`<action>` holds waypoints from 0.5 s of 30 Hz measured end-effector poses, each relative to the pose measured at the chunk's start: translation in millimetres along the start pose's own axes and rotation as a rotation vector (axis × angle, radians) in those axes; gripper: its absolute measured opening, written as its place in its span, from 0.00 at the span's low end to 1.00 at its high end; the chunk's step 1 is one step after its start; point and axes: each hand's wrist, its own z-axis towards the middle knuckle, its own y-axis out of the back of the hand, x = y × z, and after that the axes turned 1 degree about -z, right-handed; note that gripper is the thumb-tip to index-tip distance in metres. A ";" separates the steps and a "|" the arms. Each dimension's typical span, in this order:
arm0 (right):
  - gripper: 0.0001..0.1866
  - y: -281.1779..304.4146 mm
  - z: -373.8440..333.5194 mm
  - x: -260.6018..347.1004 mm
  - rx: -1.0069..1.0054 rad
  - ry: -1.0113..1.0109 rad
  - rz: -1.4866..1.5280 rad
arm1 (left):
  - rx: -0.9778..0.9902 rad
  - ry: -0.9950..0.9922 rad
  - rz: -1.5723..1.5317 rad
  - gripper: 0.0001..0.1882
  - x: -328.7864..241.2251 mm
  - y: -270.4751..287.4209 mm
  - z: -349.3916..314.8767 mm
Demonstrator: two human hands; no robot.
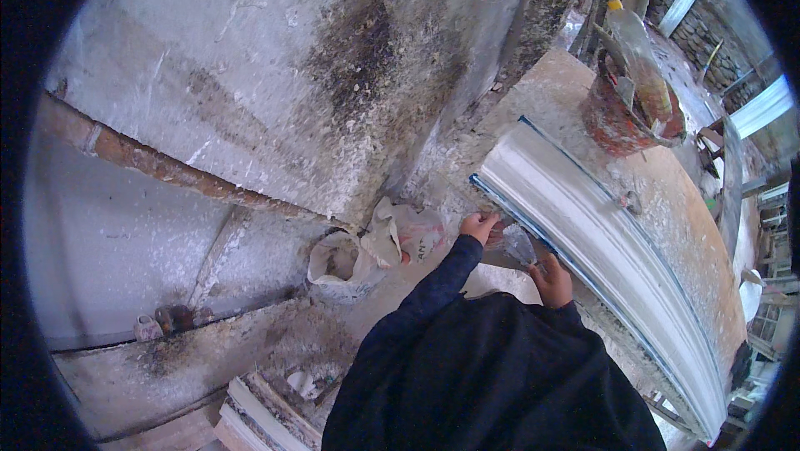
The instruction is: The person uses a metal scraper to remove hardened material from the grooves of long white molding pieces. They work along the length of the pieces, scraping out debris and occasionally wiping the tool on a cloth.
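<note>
A thin, shiny greyish piece (518, 244), perhaps clear plastic, spans the gap between my two hands; its kind is hard to make out. Its upper left end is by the closed fingers of my left hand (481, 226). My right hand (552, 282) grips the lower right end, thumb pointing up, most fingers hidden. Both hands are just left of a long white ribbed moulding (596, 209) with blue edges. It lies on a plaster-spattered board (554, 84) and seems to curve toward the lower right.
A red bucket (612, 122) holding tools and a yellow-capped bottle (642, 51) stands at the board's far side. Left of my hands are a white sack (342, 259) and a crumpled plastic bag (419, 230). Small cups (148, 328) sit on a ledge by the stained wall (275, 76).
</note>
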 end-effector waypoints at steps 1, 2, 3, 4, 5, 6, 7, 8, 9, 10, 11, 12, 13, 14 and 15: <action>0.17 1.2 -2.3 -1.2 0.016 -0.035 -0.008 | 0.015 -0.002 0.047 0.12 -2.3 -1.7 2.8; 0.17 1.8 -4.6 -2.1 0.033 -0.068 -0.014 | -0.017 -0.006 0.173 0.12 -5.0 -2.0 6.5; 0.17 3.2 -6.8 -2.3 0.039 -0.060 0.003 | -0.049 -0.010 0.300 0.12 -8.4 -1.7 10.3; 0.17 4.9 -9.0 -2.1 0.045 -0.052 0.019 | -0.081 -0.014 0.425 0.13 -10.2 -0.9 12.1; 0.17 6.2 -10.9 -2.6 0.048 -0.046 0.036 | -0.055 -0.010 0.321 0.13 -12.6 -1.5 10.3; 0.17 5.1 -11.8 -5.8 0.013 -0.018 0.043 | -0.029 -0.005 0.216 0.14 -15.0 -1.0 7.8; 0.17 2.8 -11.8 -11.1 -0.022 0.011 0.049 | -0.004 0.000 0.110 0.14 -18.1 0.3 5.5; 0.17 1.7 -12.6 -14.9 -0.050 0.043 0.056 | -0.008 0.004 0.130 0.15 -25.4 2.2 -2.1; 0.17 3.6 -12.9 -18.3 -0.025 0.013 0.042 | -0.005 0.012 0.152 0.15 -35.1 2.5 -9.9; 0.17 5.5 -12.3 -21.5 0.002 -0.015 0.028 | -0.004 0.018 0.172 0.15 -41.9 6.7 -15.2; 0.17 6.2 -11.3 -21.8 0.035 -0.035 0.016 | 0.078 0.018 0.213 0.15 -39.3 23.2 -13.1; 0.17 8.3 -11.1 -20.2 0.031 -0.031 0.018 | 0.083 0.026 0.218 0.15 -44.6 30.8 -21.5; 0.17 12.5 -11.2 -16.9 0.028 -0.027 0.019 | 0.088 0.033 0.221 0.15 -49.4 39.2 -33.8; 0.17 13.8 -11.3 -14.4 0.027 -0.018 0.025 | 0.086 0.037 0.225 0.14 -53.5 51.1 -47.5; 0.17 12.6 -11.2 -14.8 0.028 -0.003 0.032 | 0.005 0.014 0.199 0.14 -52.9 66.9 -59.2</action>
